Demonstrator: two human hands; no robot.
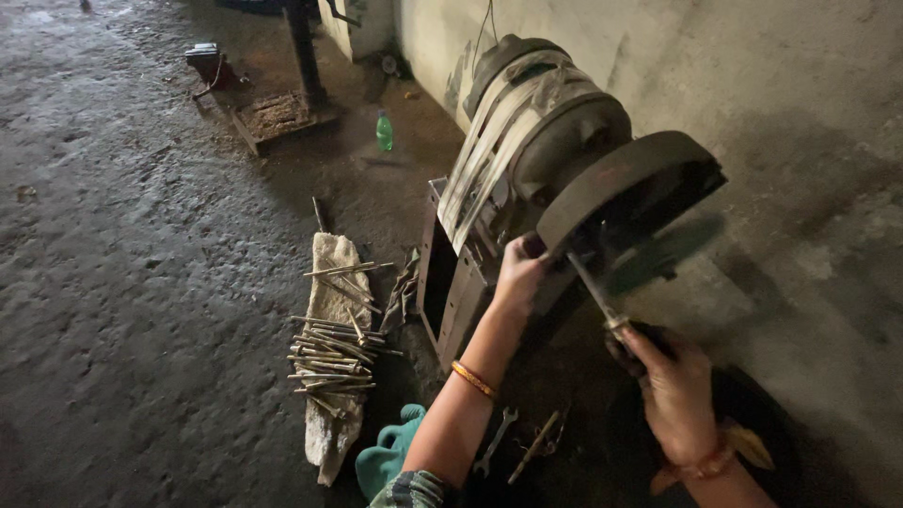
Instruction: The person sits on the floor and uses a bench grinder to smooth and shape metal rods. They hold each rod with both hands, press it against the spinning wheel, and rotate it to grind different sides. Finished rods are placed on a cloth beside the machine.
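Holding: a thin metal rod (594,290) runs slantwise between both hands, its upper end under the grinder guard (621,183).
Right hand (670,381): closed around the rod's lower end, low and right of the grinding wheel (658,256).
Left hand (520,271): fingers curled at the rod's upper end, touching the machine just beside the guard.
Machine: a belt-driven grinder (536,141) on a metal stand by the wall.
Floor, left: a heap of similar rods (334,353) on a pale cloth (331,273).
Floor, near: a spanner (496,440) under the left forearm, a teal cloth (390,452) beside it.
Far back: a green bottle (384,131), well apart.
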